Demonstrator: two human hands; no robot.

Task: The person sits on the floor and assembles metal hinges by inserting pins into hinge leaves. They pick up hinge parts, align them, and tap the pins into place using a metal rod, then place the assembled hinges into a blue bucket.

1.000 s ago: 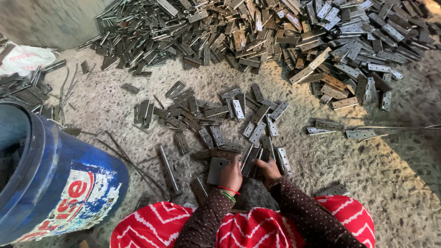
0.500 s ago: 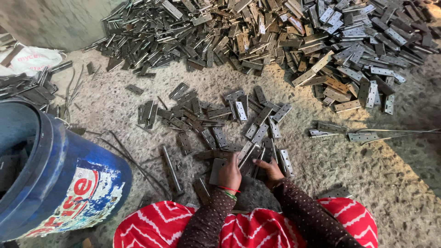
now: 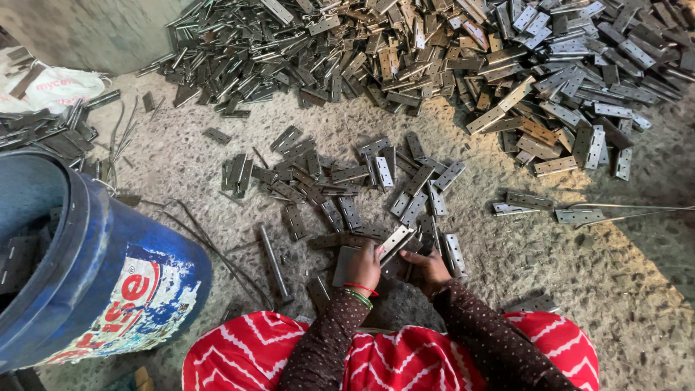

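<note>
A view from above, looking down at a person seated on a rough, speckled concrete floor point(image 3: 594, 289), with red zigzag-patterned cloth over the knees at the bottom centre of the frame. Both arms, in dark dotted sleeves, reach forward to the lower middle.

The left hand point(image 3: 364, 266), with red and green bangles at the wrist, is closed on a metal hinge point(image 3: 396, 242) that angles up to the right; its fingers curl over the hinge's near end. The right hand point(image 3: 432, 266) lies just to the right, fingers bent and touching the flat metal pieces beneath; whether it actually grips one cannot be told. A flat grey plate point(image 3: 344, 264) sits just left of the left hand.

Directly above the hands, in the centre of the frame, a loose scatter of hinges point(image 3: 347, 181) covers the floor. Across the whole top of the frame runs a large heap of hinges point(image 3: 449, 58), silver and brassy. A blue plastic bucket point(image 3: 108, 275) fills the lower left. A short metal rod point(image 3: 275, 262) lies between bucket and hands.

To handle the hinge well, it seems wise to hold it by its long edges, keep fingertips clear of the folding knuckle, and lift it free before turning it, since neighbouring pieces overlap.
</note>
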